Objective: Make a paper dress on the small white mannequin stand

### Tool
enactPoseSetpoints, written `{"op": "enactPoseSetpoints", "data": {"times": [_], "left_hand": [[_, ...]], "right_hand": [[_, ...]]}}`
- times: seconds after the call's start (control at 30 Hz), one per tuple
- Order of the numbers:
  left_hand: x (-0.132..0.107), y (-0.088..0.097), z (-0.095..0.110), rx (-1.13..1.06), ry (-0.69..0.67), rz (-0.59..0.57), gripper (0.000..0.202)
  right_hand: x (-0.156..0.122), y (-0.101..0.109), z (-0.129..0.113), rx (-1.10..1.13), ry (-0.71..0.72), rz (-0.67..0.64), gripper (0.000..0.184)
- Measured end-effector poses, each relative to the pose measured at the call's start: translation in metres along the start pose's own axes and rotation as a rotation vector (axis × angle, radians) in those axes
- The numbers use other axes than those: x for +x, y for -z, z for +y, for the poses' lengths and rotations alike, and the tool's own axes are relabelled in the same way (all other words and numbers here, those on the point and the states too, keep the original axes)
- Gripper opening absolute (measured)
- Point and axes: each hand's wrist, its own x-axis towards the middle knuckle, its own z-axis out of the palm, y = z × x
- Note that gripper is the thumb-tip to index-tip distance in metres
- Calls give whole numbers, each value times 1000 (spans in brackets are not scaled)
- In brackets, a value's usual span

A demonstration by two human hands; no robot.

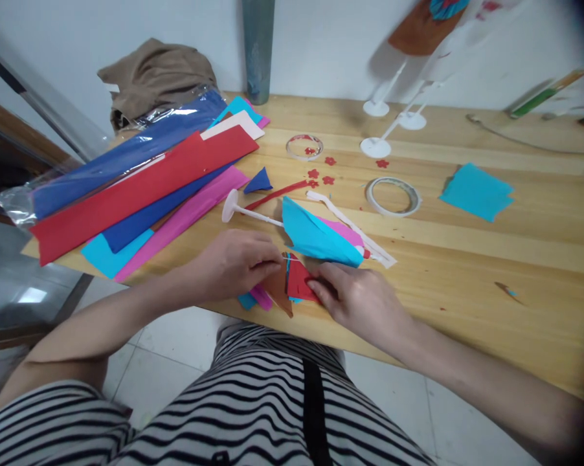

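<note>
Where the two hands come together near the front edge of the table point(447, 323), I see a small red piece point(299, 281) beside a brown scrap point(277, 291), with slivers of blue and pink poking out, too covered to count. The left hand point(250, 262) has its fingertips closed, on a thin white strip point(292, 259) as far as I can tell, one end lost behind the fingers. The right hand point(357, 291) pinches the red piece between thumb and fingers, hiding its right-hand corner. Taking that piece as the dial's middle, a light blue sheet point(316, 236) sits at one o'clock, covering part of a pink one point(343, 230) and the end of a white stand point(258, 215). A roll of tape point(370, 197) lies at two o'clock. At ten o'clock, overlapping coloured sheets point(146, 194) hide much of one another, some under shiny, glaring plastic. Farther off at one o'clock, white stands point(376, 147) rise towards a brown shape point(421, 32) whose top is cut from my view.
</note>
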Motion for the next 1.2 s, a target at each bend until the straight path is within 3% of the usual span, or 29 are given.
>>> {"op": "enactPoseSetpoints", "data": {"times": [0.17, 0.4, 0.57, 0.73, 0.97, 1.1, 1.2], "left_hand": [[2, -21, -9, 54, 60, -59, 14], [11, -24, -4, 89, 135, -172, 13], [12, -29, -2, 61, 219, -71, 14], [12, -27, -3, -197, 338, -8, 24], [16, -32, -8, -419, 305, -83, 6], [16, -33, -7, -433, 297, -81, 3], [15, -31, -5, -419, 284, -84, 5]], "right_hand": [[3, 1, -2, 47, -90, -68, 16], [4, 0, -3, 132, -127, -49, 15], [1, 7, -4, 222, -60, 62, 18], [-1, 14, -10, 254, 13, 130, 19], [3, 17, -13, 356, -84, 27, 11], [12, 16, -14, 415, -159, -56, 27], [18, 14, -17, 419, -192, -111, 13]]}}
